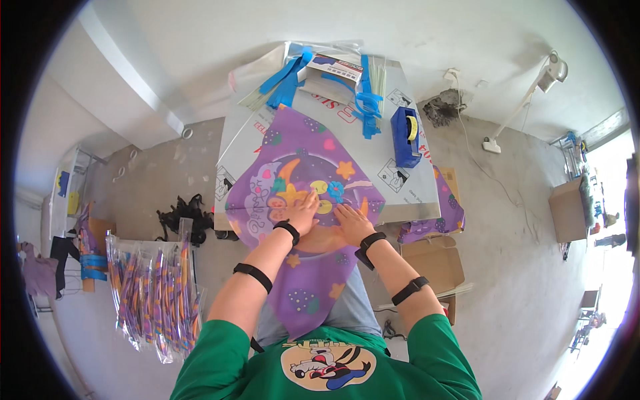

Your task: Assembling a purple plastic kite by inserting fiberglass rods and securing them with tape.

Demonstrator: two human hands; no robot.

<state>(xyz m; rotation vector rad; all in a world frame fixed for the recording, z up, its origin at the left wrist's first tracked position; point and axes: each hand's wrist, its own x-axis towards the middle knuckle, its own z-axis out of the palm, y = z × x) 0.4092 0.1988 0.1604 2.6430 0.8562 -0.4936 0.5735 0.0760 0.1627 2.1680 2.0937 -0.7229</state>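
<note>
A purple kite sheet [310, 293], printed with stars, moons and strawberries, lies across the table and hangs over its near edge toward my lap. My left hand [303, 212] presses flat on the middle of the sheet, fingers stretched forward. Just to the right, my right hand [353, 223] rests on it too, fingers spread. Neither hand grips anything. Ahead of my fingertips a small blue flower-shaped piece [336, 192] shows on the sheet; whether it is printed or loose I cannot tell.
On the table stand a blue tape dispenser [405, 137] at right and a small box [333, 70] at the back, among blue strips [283, 83] and thin pale rods [379, 79]. Bagged purple bundles [153, 280] hang at left. An open cardboard box [433, 263] sits right of my legs.
</note>
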